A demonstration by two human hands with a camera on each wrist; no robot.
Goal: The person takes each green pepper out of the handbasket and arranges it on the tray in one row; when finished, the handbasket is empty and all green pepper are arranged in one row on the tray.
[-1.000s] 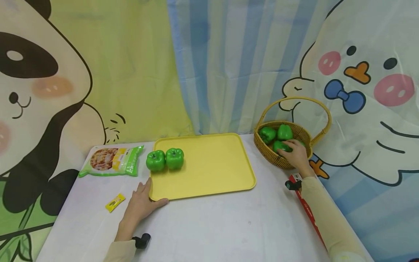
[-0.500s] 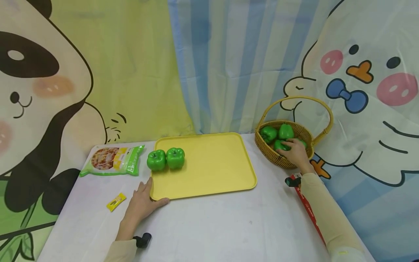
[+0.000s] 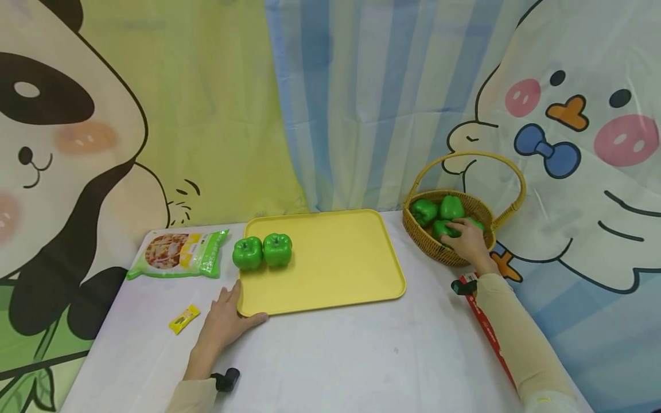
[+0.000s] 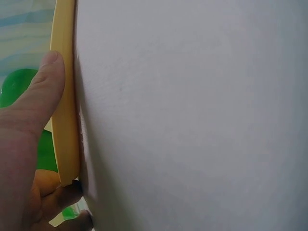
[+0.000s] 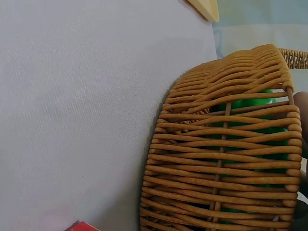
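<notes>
At the right, my right hand (image 3: 471,241) reaches into a wicker basket (image 3: 431,245) and grips a green bell pepper (image 3: 443,229), fingers over its top and thumb at its near side. Several more green bell peppers lie around it in the basket. In the right wrist view the basket's woven wall (image 5: 216,163) hides most of that hand. My left hand (image 3: 223,321) holds the front left corner of a yellow tray (image 3: 335,258), thumb along the front rim and fingers at the left side. Two green bell peppers (image 3: 277,250) stand side by side at the tray's left end.
A green and white food packet (image 3: 178,254) lies left of the tray, with a small yellow sachet (image 3: 184,319) nearer the front. Beneath the right forearm is a long red box (image 3: 488,330). The basket's tall handle (image 3: 477,153) arches over its opening.
The right hand stays in the basket, its grip on the pepper shifting only slightly. The left hand and the tray keep their places.
</notes>
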